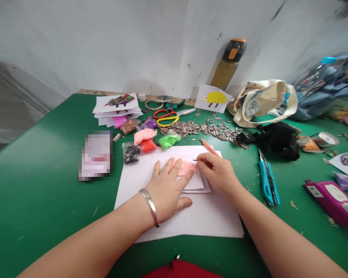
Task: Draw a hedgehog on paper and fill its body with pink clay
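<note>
Left hand [166,193], fingers spread, is lying partly over pink clay [186,168] | right hand [219,172] is pinching thin dark stick [195,160] beside clay | maybe shaping, next needing gentle pokes

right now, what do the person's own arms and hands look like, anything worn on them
The left grip and right grip are ungloved hands, with no ring to be made out. A silver-coloured, patterned bangle circles the left wrist; the right wrist has none. No sleeve shows on the left forearm or right forearm.
</note>
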A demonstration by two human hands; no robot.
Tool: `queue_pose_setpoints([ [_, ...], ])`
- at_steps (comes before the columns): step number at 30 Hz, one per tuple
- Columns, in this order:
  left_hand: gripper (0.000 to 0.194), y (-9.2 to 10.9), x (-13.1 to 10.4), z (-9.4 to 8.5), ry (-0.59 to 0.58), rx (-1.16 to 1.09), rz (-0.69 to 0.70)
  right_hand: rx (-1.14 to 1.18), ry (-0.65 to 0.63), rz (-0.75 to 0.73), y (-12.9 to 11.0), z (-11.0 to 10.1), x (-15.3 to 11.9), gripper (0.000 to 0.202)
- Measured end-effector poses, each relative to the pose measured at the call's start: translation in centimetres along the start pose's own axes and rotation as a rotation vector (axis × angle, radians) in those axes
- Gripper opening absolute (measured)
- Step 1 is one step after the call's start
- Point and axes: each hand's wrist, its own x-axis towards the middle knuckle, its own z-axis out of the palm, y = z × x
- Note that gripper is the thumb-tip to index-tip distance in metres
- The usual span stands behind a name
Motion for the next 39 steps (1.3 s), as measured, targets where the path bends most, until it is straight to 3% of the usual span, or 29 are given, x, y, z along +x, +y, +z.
queue_pose_setpoints([
  [10,0.079,0.1,0.2,-0.3,-0.036,0.003,-0.01,-0.194,0.003,-0.228,0.0,0.8,0.3,0.02],
  [14,0.08,0.1,0.2,-0.3,-0.046,0.014,-0.012,-0.252,-0.055,-0.238,0.1,1.0,0.3,0.021],
  [20,0.08,0.1,0.2,-0.2,-0.036,0.011,-0.008,-0.234,0.044,-0.276,0.0,0.5,0.2,0.023],
  [26,0.08,0.1,0.3,-0.2,-0.028,0.008,-0.007,-0.303,-0.028,-0.305,-0.3,0.4,0.2,0.025],
  [33,0.08,0.1,0.2,-0.3,-0.029,0.004,-0.01,-0.229,0.014,-0.272,0.0,0.4,0.4,0.025],
  [39,0.079,0.2,0.2,-0.4,-0.045,-0.008,-0.016,-0.284,-0.03,-0.311,0.0,0.3,0.5,0.027],
])
